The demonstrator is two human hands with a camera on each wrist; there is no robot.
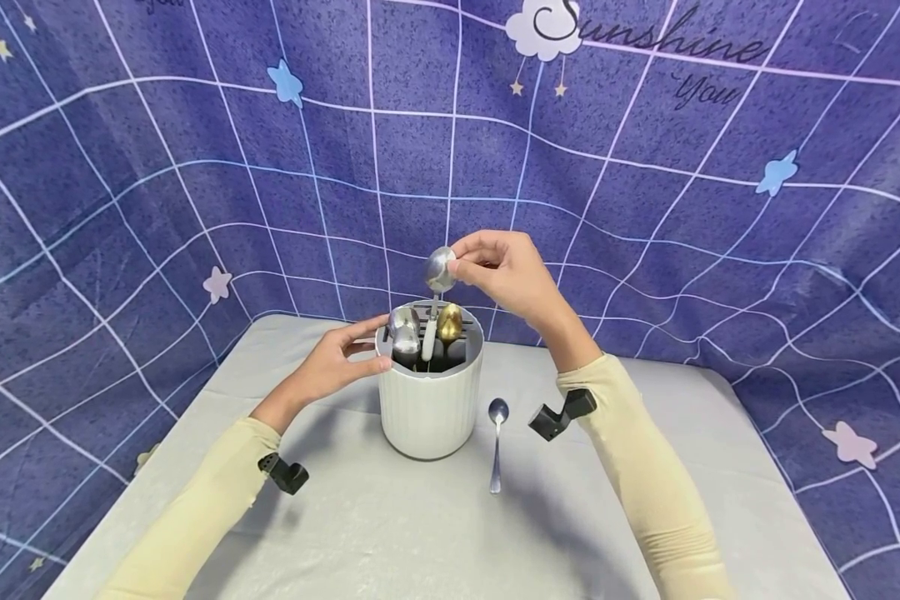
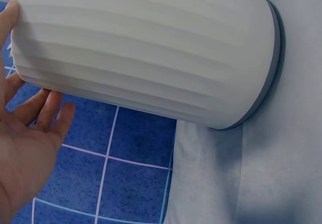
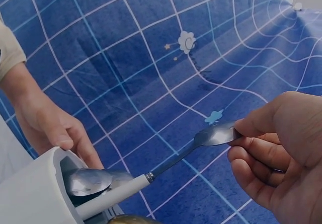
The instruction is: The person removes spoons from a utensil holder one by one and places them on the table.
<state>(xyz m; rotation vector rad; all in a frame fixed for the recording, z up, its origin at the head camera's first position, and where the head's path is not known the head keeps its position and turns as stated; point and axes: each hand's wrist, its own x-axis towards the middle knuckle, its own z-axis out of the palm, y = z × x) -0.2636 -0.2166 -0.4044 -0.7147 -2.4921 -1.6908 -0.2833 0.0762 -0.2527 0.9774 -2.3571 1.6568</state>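
Note:
My right hand [image 1: 506, 271] pinches the bowl of a metal spoon [image 1: 440, 271] between thumb and fingertips. The spoon slants down, its white handle [image 3: 113, 199] reaching into the white ribbed utensil holder [image 1: 429, 412]. At the holder's left side, my left hand [image 1: 333, 362] rests its thumb at the front of the rim and its fingers farther back; the fingers are loosely extended. Inside the holder stand silver spoons [image 1: 405, 332], bowls up, and a gold spoon [image 1: 450, 322] on the right. In the left wrist view, the left hand's lower fingers [image 2: 53, 110] sit beside the ribbed wall.
A small spoon [image 1: 497, 442] lies on the table right of the holder, its bowl toward the back. Pale grey cloth covers the table [image 1: 345, 525]. Behind and at both sides hangs a blue-purple curtain [image 1: 420, 150] with grid lines and stars.

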